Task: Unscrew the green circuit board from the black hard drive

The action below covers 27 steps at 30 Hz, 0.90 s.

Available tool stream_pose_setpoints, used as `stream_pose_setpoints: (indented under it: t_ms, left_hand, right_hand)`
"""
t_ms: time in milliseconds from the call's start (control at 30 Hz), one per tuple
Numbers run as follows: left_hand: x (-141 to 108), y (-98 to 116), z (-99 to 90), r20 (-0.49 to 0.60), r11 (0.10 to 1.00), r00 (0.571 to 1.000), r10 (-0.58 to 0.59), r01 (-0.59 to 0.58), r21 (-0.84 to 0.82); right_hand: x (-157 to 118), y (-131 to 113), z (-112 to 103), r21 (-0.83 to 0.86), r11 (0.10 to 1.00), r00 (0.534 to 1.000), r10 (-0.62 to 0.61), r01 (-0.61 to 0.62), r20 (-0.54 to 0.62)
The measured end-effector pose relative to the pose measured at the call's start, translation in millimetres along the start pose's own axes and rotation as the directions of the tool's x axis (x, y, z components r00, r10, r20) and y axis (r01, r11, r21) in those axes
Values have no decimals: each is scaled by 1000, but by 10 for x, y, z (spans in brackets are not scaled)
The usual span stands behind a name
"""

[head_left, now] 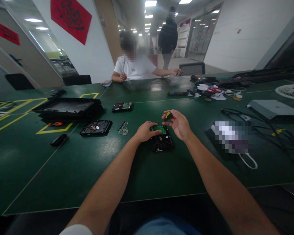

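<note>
A black hard drive (162,143) with a green circuit board (161,130) on its far part lies on the green table in front of me. My left hand (147,131) rests on its left side, with fingers on the board, holding the drive. In my right hand (178,124) is a yellow and black screwdriver (169,115), held above the drive's far right corner; the tip is too small to make out. Left of the drive lie a loose circuit board (123,129), a second black drive (96,127) and, farther back, a third drive (122,106).
Black trays (71,109) and a small black object (59,140) stand at the left. On the right are a grey metal box (275,109), black cables (264,130) and a blurred-out device (231,137). A seated person (134,68) is across the table; another person (168,36) stands behind.
</note>
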<state>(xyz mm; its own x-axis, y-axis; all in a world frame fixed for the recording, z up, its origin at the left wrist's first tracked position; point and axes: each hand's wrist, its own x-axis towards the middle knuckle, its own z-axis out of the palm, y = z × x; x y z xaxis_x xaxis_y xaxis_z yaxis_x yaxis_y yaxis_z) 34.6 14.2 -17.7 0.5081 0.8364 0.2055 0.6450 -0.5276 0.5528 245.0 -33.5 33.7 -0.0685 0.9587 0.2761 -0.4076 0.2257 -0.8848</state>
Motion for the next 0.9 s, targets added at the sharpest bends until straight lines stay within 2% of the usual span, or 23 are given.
stream_pose_setpoints:
  t_ms: [233,633,900]
  left_hand:
    - [-2,15,-3,-2,1000,1000,4,-4,10]
    - [-14,24,-8,-9,1000,1000,-13,13,-13]
    - [-5,7,-7,-9,1000,1000,0,0,-8]
  right_hand:
    - [-14,0,18,19,1000,999,-18,18,31]
    - [-53,-3,92,-16,1000,1000,-19,19,0]
    - [-46,-17,59,-6,1000,998,-2,2,56]
